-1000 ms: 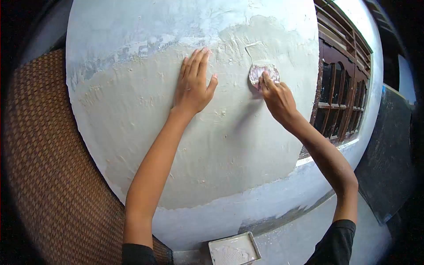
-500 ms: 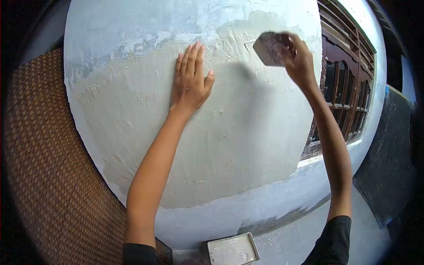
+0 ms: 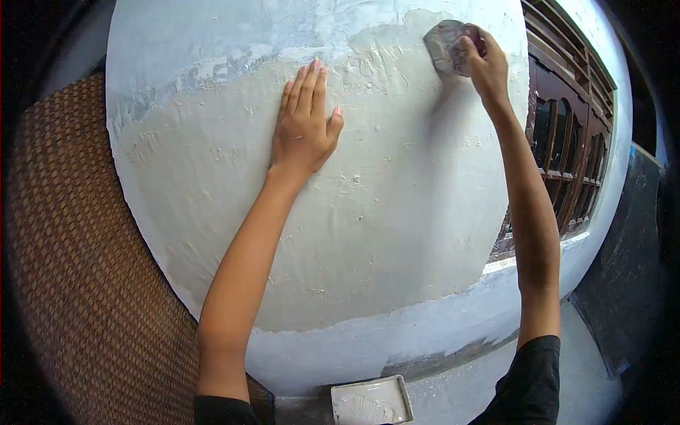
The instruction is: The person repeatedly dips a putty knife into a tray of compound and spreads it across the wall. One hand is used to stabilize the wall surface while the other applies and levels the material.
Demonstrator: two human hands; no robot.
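High on the wall [image 3: 212,39], holding a flat scraper [image 3: 443,47] in the right hand [image 3: 490,67], with thumb and fingers closed on its right side. Cannot tell of contact between scraper and wall. Left of this grip and lower, resting the left hand [image 3: 303,134] flat on the greyish coat [image 3: 368,241], with fingers together and thumb out. Well below the grip, can see a tray [image 3: 406,398] of pale paste [image 3: 365,409]; right of it, a brown window [image 3: 567,138].
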